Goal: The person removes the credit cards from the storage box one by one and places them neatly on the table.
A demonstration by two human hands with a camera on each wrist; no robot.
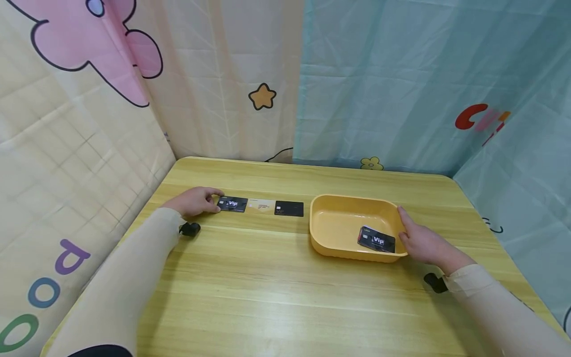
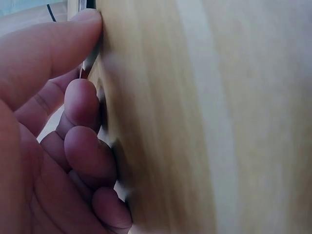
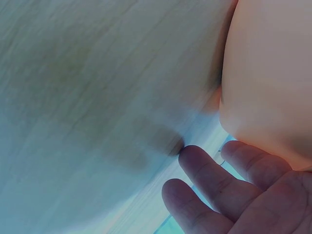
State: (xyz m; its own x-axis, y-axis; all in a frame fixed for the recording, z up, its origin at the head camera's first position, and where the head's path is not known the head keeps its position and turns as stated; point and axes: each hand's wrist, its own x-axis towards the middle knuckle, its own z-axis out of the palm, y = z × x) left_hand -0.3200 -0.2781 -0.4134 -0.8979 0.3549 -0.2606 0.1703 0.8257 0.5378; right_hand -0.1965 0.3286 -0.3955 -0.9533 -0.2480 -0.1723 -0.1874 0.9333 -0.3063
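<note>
Three cards lie edge to edge in a row on the wooden table: a black Vip card [image 1: 233,204], a cream-gold card [image 1: 261,206] and another black VIP card [image 1: 289,208]. At the row's left end my left hand [image 1: 196,202] pinches the first card by its near and far edges, between thumb and index finger; the other fingers are curled against the tabletop in the left wrist view. My right hand [image 1: 424,240] grips the right end of a yellow plastic bin [image 1: 327,250], thumb over the rim. Inside it rests a small stack of cards [image 1: 376,240], a black Vip card uppermost.
The wooden table [image 1: 250,297] reaches back to printed curtains [image 1: 379,89] that stand behind it and along both sides. A thin black cable [image 1: 280,152] shows at the far edge. Black wrist cameras [image 1: 190,229] hang under both wrists, close over the tabletop.
</note>
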